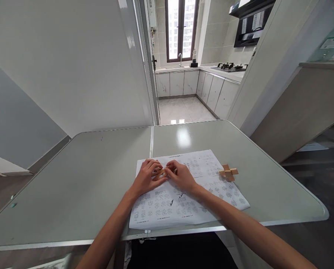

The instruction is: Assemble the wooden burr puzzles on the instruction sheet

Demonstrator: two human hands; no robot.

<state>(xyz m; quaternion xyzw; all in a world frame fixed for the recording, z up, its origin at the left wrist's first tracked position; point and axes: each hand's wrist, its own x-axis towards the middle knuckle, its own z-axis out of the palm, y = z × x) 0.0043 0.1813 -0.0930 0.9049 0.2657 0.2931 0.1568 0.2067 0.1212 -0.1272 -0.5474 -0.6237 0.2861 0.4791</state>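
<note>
My left hand (pixel 147 175) and my right hand (pixel 182 175) meet over a printed instruction sheet (pixel 206 194) on the grey-green table (pixel 71 186). Both hands have their fingers curled round small wooden puzzle pieces (pixel 161 173), which show only as a sliver of tan wood between the fingertips. To the right, on the sheet's edge, lies an assembled wooden cross puzzle (pixel 228 172), apart from my right hand.
The table has a seam down its middle and rounded corners. Behind it stand a white wall (pixel 71 74) and an open doorway to a kitchen (pixel 183 82) with cabinets and a window. A beige counter (pixel 309 104) stands at the right.
</note>
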